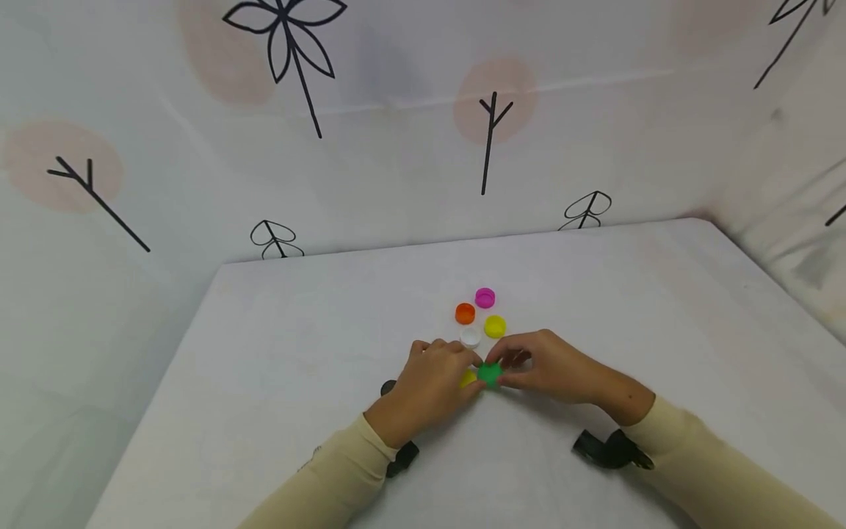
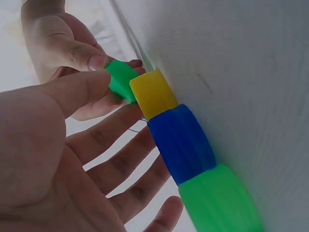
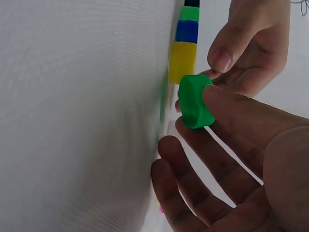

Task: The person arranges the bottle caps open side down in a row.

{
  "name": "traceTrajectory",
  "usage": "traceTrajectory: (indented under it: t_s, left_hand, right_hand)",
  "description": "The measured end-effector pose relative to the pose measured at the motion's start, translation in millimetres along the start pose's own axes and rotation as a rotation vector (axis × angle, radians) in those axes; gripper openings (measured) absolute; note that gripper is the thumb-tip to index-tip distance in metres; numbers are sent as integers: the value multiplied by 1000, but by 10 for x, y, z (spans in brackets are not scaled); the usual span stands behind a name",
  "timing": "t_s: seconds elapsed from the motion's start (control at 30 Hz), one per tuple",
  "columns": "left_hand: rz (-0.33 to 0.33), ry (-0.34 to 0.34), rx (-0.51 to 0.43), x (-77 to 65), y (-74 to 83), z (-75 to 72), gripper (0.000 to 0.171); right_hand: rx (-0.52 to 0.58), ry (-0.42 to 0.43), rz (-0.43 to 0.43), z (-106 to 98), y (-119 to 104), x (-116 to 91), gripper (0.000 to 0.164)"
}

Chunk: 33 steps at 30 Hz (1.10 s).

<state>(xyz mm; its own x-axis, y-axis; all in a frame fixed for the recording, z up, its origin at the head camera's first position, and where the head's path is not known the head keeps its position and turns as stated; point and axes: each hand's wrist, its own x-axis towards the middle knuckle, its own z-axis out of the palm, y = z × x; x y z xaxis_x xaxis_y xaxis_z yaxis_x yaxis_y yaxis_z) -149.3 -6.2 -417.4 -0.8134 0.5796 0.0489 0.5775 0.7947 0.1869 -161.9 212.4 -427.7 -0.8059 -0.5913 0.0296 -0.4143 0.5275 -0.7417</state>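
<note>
My right hand point(image 1: 551, 367) pinches a green bottle cap point(image 3: 195, 101) between thumb and index finger, its hollow side partly showing in the right wrist view. My left hand point(image 1: 432, 378) is beside it with fingers mostly extended. In the left wrist view its thumb is near the green cap, and its index fingertip is by a yellow cap point(image 2: 153, 94). That cap ends a row on the white surface, with a blue cap point(image 2: 181, 142) and another green cap point(image 2: 222, 200) behind it. A black cap point(image 1: 388, 386) shows past the left hand in the head view.
Beyond the hands lie a white cap point(image 1: 470, 337), a yellow cap point(image 1: 495, 326), an orange cap point(image 1: 465, 314) and a magenta cap point(image 1: 485, 297). A white cloth covers the table point(image 1: 330, 308). Patterned fabric point(image 1: 396, 169) hangs behind it. Black straps point(image 1: 611, 450) hang at both wrists.
</note>
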Motion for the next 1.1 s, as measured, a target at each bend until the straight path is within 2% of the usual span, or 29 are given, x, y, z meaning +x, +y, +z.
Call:
traceTrajectory:
  t_s: [0.27, 0.57, 0.77, 0.97, 1.1]
  left_hand:
    - [4, -56, -4, -21, -2, 10, 33]
    - [8, -59, -10, -40, 16, 46, 35]
    - [28, -54, 1, -21, 38, 55, 35]
    - [28, -42, -4, -28, 17, -45, 35]
    - [-37, 18, -49, -7, -29, -198, 36]
  right_hand:
    - [-38, 8, 25, 18, -1, 20, 25]
    - [-114, 24, 82, 57, -11, 12, 28]
    - [-125, 25, 115, 44, -38, -1, 31]
    - [-111, 9, 100, 18, -75, 10, 36]
    - [-111, 27, 94, -51, -130, 38, 38]
